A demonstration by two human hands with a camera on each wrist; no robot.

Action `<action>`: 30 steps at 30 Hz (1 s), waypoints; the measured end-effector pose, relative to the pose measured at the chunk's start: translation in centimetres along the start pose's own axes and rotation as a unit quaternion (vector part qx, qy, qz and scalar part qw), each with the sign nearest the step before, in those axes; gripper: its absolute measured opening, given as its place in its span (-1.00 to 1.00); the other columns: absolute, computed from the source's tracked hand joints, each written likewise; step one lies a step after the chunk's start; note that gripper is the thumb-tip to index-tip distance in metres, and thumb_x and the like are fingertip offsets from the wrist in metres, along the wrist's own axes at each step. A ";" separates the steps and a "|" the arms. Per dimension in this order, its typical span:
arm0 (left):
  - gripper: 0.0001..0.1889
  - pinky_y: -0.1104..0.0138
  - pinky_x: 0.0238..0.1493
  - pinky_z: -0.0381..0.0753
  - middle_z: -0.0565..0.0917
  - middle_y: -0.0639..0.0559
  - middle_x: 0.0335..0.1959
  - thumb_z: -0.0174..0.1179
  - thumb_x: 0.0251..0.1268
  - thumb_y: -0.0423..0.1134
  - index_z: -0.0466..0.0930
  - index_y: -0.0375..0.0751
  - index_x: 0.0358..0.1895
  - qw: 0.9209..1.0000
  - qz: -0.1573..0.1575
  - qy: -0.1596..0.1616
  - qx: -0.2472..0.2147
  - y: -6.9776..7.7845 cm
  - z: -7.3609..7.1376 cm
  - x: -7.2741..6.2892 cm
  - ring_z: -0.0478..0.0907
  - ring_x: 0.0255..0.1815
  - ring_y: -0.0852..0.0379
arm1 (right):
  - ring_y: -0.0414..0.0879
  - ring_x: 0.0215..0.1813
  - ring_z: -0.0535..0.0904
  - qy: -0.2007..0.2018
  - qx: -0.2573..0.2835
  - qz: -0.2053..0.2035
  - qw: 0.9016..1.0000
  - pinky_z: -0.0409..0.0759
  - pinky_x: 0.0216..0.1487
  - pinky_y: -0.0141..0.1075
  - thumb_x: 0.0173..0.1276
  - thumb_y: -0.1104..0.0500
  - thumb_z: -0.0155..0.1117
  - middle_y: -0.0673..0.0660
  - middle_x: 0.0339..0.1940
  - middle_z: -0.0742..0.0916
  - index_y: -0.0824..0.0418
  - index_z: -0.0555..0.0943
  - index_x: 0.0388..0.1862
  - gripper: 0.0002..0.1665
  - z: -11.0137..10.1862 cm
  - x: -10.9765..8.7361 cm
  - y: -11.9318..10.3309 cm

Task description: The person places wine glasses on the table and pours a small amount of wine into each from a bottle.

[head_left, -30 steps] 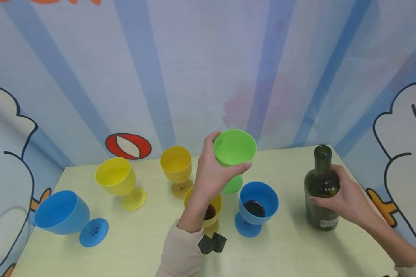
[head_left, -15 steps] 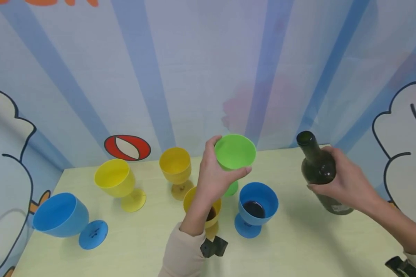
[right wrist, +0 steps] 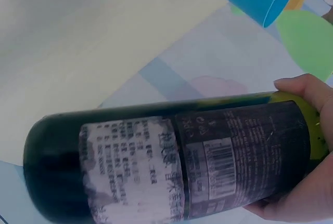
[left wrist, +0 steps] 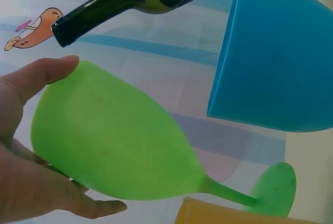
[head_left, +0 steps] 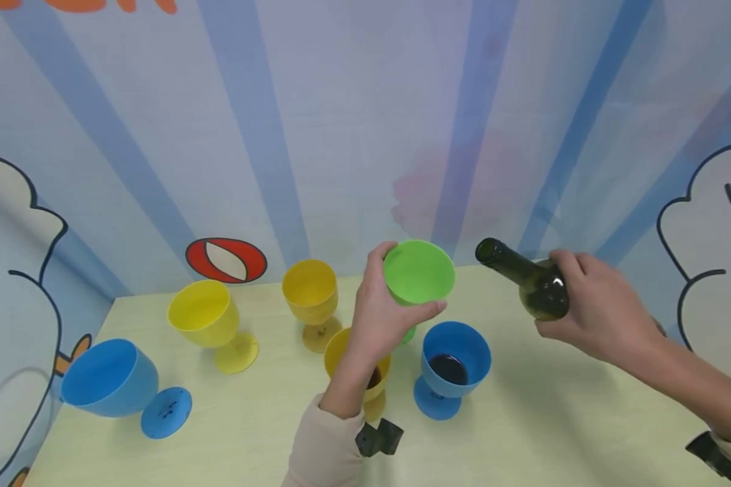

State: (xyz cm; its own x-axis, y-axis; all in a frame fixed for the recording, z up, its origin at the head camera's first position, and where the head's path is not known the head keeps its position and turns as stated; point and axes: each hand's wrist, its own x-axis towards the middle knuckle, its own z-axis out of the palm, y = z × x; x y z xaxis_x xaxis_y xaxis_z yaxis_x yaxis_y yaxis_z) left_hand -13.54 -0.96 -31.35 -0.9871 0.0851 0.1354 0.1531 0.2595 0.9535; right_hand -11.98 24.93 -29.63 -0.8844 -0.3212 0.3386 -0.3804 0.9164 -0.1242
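Observation:
My left hand (head_left: 385, 314) grips the bowl of a green goblet (head_left: 419, 272), thumb on the near side and fingers round the far side. In the left wrist view, the goblet's stem and foot (left wrist: 274, 188) show. My right hand (head_left: 600, 308) holds a dark green glass bottle (head_left: 542, 291) near its shoulder. The bottle is tipped, its mouth (head_left: 489, 251) pointing left, above and to the right of the green goblet's rim. Printed labels (right wrist: 213, 167) show on its body in the right wrist view. A blue goblet (head_left: 455, 358) with dark liquid stands just below the green one.
A yellow goblet (head_left: 338, 348) with dark liquid is partly hidden behind my left wrist. Further left stand an orange-yellow goblet (head_left: 309, 291), a yellow goblet (head_left: 204, 313) and another blue goblet (head_left: 109, 379). A printed backdrop (head_left: 353, 135) rises behind the pale table (head_left: 237, 433).
My right hand has lifted the bottle off the table, tilted it leftward and brought its mouth toward the green goblet. The green goblet has shifted slightly right and down in view.

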 end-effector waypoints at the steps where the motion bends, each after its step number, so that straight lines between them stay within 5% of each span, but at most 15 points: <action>1: -0.06 0.10 -0.05 0.50 0.35 -0.07 0.20 0.45 -0.18 -0.20 0.07 -0.09 0.33 1.000 0.000 0.000 0.001 0.0 0.0 0.0 0.35 0.10 -0.08 | 0.26 -0.30 0.47 -0.003 -0.011 -0.004 1.000 0.50 -0.44 0.04 -0.27 0.14 0.48 0.45 -0.24 0.51 0.47 0.30 0.06 -0.09 0.0 0.0 -0.1; 11: -0.07 0.14 -0.08 0.52 0.36 -0.07 0.17 0.45 -0.18 -0.24 0.08 -0.09 0.32 1.000 0.004 -0.004 0.004 0.1 0.3 -0.2 0.36 0.08 -0.05 | 0.27 -0.32 0.48 0.027 -0.066 -0.058 0.996 0.49 -0.40 0.08 -0.38 0.18 0.54 0.39 -0.33 0.52 0.38 0.31 -0.04 -0.13 0.0 0.4 -1.4; 30: -0.07 0.19 -0.13 0.54 0.39 -0.08 0.14 0.46 -0.20 -0.23 0.09 -0.11 0.31 0.999 0.031 0.002 0.015 0.0 0.3 -0.3 0.38 0.05 -0.06 | 0.36 -0.34 0.42 0.098 -0.153 -0.086 0.980 0.39 -0.32 0.15 -0.48 0.22 0.57 0.44 -0.39 0.47 0.36 0.31 -0.14 -0.14 0.2 1.1 -2.4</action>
State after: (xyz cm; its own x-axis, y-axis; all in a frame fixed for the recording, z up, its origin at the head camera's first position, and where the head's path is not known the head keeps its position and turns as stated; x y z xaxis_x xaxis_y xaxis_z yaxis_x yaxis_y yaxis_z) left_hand -13.24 -0.70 -31.50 -0.9759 0.0982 0.1951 0.2153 0.2820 0.9349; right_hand -12.11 22.32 -29.14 -0.7341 -0.4531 0.5058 -0.3937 0.8909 0.2267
